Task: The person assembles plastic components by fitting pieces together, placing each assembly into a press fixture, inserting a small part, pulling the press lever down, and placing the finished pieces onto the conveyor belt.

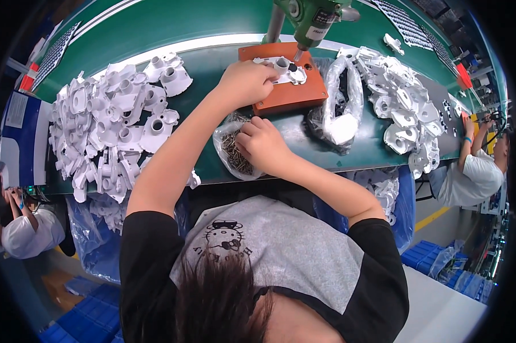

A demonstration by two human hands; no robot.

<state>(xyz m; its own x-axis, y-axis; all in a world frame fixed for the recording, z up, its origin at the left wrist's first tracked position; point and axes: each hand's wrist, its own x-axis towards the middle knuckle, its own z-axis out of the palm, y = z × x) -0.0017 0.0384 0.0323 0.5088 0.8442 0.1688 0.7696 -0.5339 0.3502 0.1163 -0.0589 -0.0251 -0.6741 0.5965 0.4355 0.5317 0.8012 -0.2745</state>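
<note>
1. Both hands were at work over the bench (292, 150), left farther out, right nearer the body.
2. Left hand (248, 84): fingers together and partly bent, their tips touching the near-left end of a white part (282, 64). Its thumb was hidden from where I stood, so I couldn't tell if it gripped the part or only steadied it.
3. That part lay on top of an orange block (292, 98), just below the tip of a green driver (314, 27).
4. Right hand (262, 147): fingers curled down at the right side of a clear bag (218, 139) of screws (234, 153), fingertips among them. I couldn't tell whether a screw was pinched there.
5. Right of the block stood another clear bag (345, 127), its contents mostly hidden by creased plastic.
6. White parts were heaped in a left pile (112, 117) and a right pile (405, 111), both well apart from the hands.
7. Over to the right, a co-worker (474, 178) reached toward the same bench.
</note>
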